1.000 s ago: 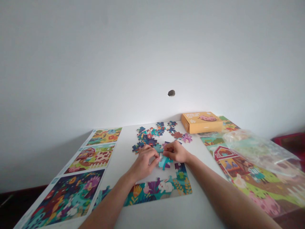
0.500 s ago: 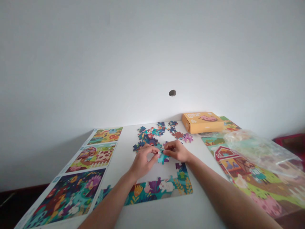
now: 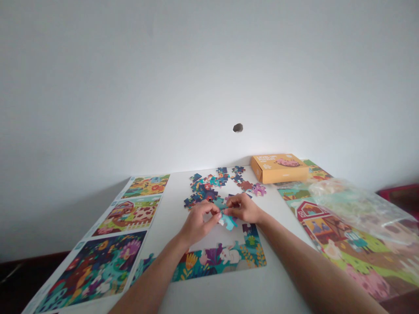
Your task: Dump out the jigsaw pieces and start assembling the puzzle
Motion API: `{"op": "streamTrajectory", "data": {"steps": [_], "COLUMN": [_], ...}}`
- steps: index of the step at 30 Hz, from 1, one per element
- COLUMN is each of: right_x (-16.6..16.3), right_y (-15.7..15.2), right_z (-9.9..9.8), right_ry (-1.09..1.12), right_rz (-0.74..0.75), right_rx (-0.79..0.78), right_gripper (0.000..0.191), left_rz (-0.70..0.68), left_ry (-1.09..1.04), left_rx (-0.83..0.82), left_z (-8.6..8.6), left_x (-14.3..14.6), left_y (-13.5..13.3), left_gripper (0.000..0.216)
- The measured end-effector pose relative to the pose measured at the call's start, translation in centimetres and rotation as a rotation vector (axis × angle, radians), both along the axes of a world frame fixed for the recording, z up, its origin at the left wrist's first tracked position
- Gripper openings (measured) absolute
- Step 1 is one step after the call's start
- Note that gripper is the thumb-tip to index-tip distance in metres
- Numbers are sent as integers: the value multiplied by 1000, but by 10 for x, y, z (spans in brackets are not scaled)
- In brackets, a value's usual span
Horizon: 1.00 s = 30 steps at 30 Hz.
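Between both hands is a light-blue and white puzzle piece (image 3: pixel 228 222), held just above the table. My left hand (image 3: pixel 200 221) pinches its left side with thumb and forefinger. On the other side, my right hand (image 3: pixel 244 208) grips it with bent fingers. Below the hands lies a partly joined puzzle (image 3: pixel 225 257) with a white rabbit, plants and a frog along its bottom and right edges. Loose puzzle pieces (image 3: pixel 204 185) are strewn beyond the hands, some of them hidden behind the fingers. My left forearm covers part of the joined bottom strip.
A printed picture sheet (image 3: pixel 126 218) lies on the left of the white table. At the back right stands a yellow puzzle box (image 3: pixel 281 172). A large farm picture (image 3: pixel 347 240) lies on the right, partly under a clear plastic bag (image 3: pixel 360 209). The wall has a hole (image 3: pixel 238 127).
The light-blue piece has turned and shifted slightly down and right between my fingers, showing more of its white part. Both hands stay in nearly the same place.
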State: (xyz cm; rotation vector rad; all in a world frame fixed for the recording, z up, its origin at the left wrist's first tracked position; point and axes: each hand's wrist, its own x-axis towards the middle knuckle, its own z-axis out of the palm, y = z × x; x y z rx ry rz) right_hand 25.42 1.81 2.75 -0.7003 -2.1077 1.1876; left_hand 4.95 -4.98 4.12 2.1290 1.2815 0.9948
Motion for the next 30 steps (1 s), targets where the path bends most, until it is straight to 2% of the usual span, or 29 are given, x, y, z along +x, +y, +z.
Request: {"op": "streamTrajectory", "data": {"steps": [5, 8, 10, 15, 20, 25, 30], "right_x": [2, 4, 5, 4, 0, -2, -1], "right_y": [4, 6, 7, 4, 1, -1, -2], "right_z": [-6, -8, -8, -6, -2, 1, 1], "right_ry": [-22, -61, -94, -154, -176, -170, -223], "right_rz": [84, 150, 166, 168, 167, 185, 192], "right_rx": [14, 43, 75, 151, 231, 296, 306], "right_gripper": [33, 29, 26, 23, 26, 25, 19], "left_rz": [-109, -182, -195, -161, -152, -171, -187], "left_ry": [219, 365, 426, 488, 480, 459, 438], "left_rx": [-15, -27, -45, -85, -78, -79, -77], "left_z": [9, 13, 13, 9, 4, 1, 2], "left_x": [0, -1, -1, -3, -6, -8, -7], "left_y": [-7, -10, -11, -9, -8, -7, -7], "left_gripper": [18, 51, 58, 51, 53, 43, 38]}}
